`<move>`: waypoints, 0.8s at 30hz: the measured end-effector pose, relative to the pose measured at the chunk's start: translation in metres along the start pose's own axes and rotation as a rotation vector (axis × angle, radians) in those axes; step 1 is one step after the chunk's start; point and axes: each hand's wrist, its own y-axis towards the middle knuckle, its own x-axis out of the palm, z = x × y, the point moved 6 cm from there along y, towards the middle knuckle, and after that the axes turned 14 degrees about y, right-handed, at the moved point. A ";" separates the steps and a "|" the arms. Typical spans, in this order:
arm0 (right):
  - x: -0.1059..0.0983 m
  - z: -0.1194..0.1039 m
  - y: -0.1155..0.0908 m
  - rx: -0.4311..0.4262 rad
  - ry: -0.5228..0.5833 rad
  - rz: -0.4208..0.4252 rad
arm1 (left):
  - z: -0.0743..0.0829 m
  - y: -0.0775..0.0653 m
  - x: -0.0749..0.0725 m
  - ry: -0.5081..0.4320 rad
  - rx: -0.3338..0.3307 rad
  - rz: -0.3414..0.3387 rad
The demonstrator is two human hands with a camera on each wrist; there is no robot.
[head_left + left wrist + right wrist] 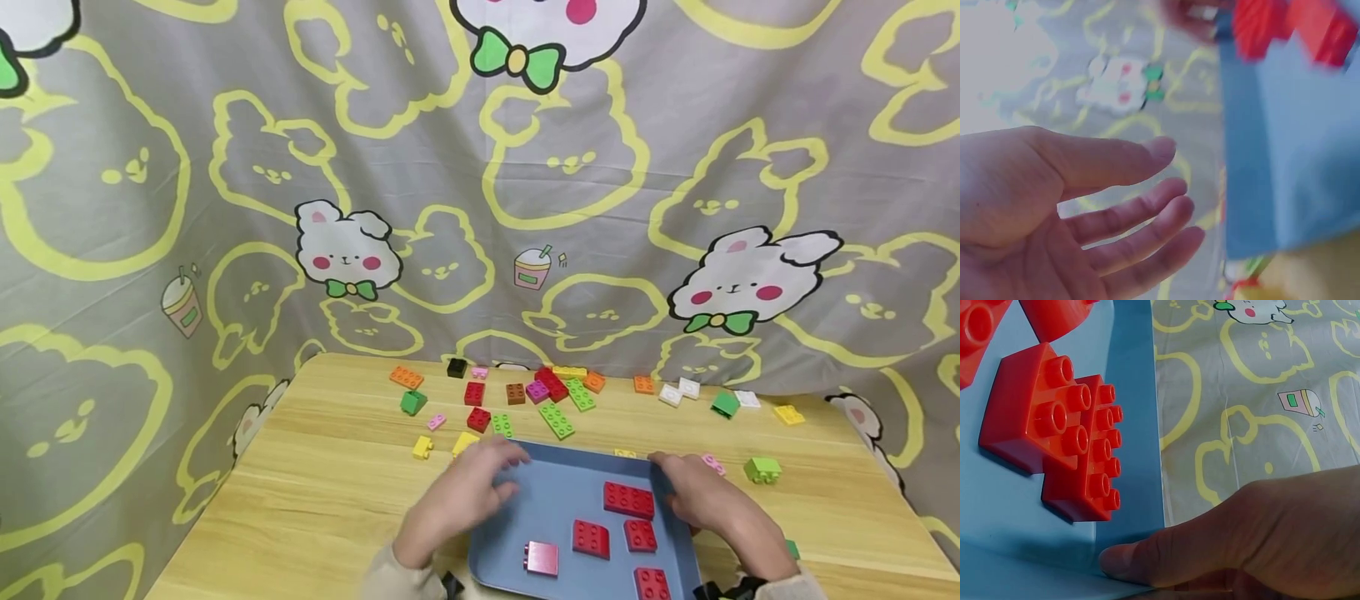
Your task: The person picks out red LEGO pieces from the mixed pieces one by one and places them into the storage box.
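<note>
A blue tray point(547, 492) lies in front of me on the wooden table, with several red building bricks inside, among them a long one point(628, 500) and a smaller one point(640, 536). My right hand point(708, 492) grips the tray's far right corner; in the right wrist view its thumb point(1125, 559) laps over the rim, while the other fingers are mostly hidden behind the wall. Beside the far left corner is my left hand point(468, 492), thumb and fingers apart with nothing between them. The left wrist view shows its fingertips point(1175, 209) short of the tray wall.
Loose bricks lie along the table's back, including a lime one point(557, 421), a green one point(412, 402) and a white one point(670, 395). A lime sloped brick point(762, 470) sits right of the tray. A patterned curtain point(450, 167) hangs behind the table.
</note>
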 end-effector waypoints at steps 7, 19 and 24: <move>0.002 0.000 0.000 -0.008 -0.008 0.006 | -0.060 0.025 -0.016 -0.057 -0.099 0.146; 0.001 0.000 -0.001 -0.011 -0.009 0.025 | -0.105 0.051 0.001 -0.120 -0.118 0.120; 0.001 -0.001 -0.001 -0.004 0.002 0.016 | -0.111 0.056 0.007 -0.096 -0.150 0.085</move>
